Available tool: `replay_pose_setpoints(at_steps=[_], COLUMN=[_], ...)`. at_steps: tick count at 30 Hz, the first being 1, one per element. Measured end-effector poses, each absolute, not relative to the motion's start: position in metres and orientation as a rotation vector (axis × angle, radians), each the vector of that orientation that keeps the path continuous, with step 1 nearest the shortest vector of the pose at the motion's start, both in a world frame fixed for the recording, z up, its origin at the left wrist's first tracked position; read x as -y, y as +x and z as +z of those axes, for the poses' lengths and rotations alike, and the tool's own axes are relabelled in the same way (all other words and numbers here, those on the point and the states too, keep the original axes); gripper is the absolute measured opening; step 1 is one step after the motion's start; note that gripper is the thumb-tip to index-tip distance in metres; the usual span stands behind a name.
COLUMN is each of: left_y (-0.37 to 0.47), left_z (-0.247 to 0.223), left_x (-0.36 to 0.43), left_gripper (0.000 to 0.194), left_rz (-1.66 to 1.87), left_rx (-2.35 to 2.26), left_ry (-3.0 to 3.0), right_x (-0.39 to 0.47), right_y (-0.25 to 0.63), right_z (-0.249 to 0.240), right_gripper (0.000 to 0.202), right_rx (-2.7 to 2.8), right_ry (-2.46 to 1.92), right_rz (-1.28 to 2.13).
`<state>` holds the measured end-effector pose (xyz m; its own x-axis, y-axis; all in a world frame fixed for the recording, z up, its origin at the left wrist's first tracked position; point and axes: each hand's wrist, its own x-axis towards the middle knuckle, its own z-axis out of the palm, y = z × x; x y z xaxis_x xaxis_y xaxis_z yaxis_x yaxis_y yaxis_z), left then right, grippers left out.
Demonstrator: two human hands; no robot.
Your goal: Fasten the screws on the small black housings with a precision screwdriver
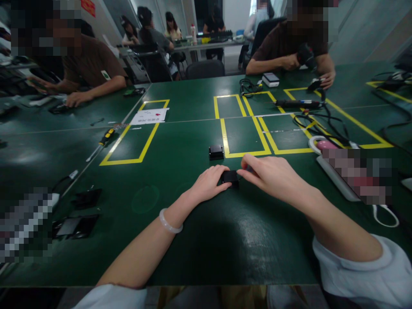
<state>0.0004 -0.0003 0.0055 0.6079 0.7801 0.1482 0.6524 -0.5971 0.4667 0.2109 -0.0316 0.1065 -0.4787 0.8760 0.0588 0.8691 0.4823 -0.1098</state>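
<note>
My left hand (210, 182) grips a small black box-shaped part (230, 177) on the green table, thumb at its near side and fingers at the far side. My right hand (268, 171) is at the part's right edge, thumb and forefinger brought close together in a pinch. Whatever sits between those fingertips is too small to make out. A second black box-shaped part (216, 151) of similar look rests just beyond my left hand, touched by neither hand.
Yellow tape outlines (247, 153) mark the green table (199, 240). A yellow-black screwdriver (107, 136) lies left, near black flat parts (75, 225). Cables and a black pen-shaped tool (299, 104) lie right. Across the table, one co-worker holds a dark power tool (305, 56); another works at left.
</note>
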Motion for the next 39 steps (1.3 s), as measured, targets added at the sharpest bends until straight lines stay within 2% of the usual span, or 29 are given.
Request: replay_pose_setpoints(at_steps=[9, 14, 23, 29, 39], left_y=[-0.0002, 0.0001, -0.0005, -0.0004, -0.0005], left_z=[0.0058, 0.0061, 0.0064, 0.0055, 0.0064], left_x=[0.0005, 0.0002, 0.0006, 0.0001, 0.0005], left_gripper=[0.034, 0.035, 0.033, 0.036, 0.034], left_rz=[0.482, 0.481, 0.484, 0.481, 0.479], left_rx=[-1.152, -1.146, -1.150, -1.145, -1.146], left_ry=[2.461, 2.464, 2.451, 2.468, 2.451], right_x=[0.0337, 0.0325, 0.0321, 0.0318, 0.0309], right_y=[0.2116, 0.2101, 0.2111, 0.2082, 0.2114], right_z=[0.1062, 0.1067, 0.1041, 0.1049, 0.1027], right_gripper=[0.014, 0.024, 0.013, 0.023, 0.013], right_rx=[2.581, 2.600, 2.544, 2.568, 2.554], right_ry=[-1.460, -1.525, -1.481, -1.551, -1.477], right_rz=[0.133, 0.120, 0.152, 0.149, 0.121])
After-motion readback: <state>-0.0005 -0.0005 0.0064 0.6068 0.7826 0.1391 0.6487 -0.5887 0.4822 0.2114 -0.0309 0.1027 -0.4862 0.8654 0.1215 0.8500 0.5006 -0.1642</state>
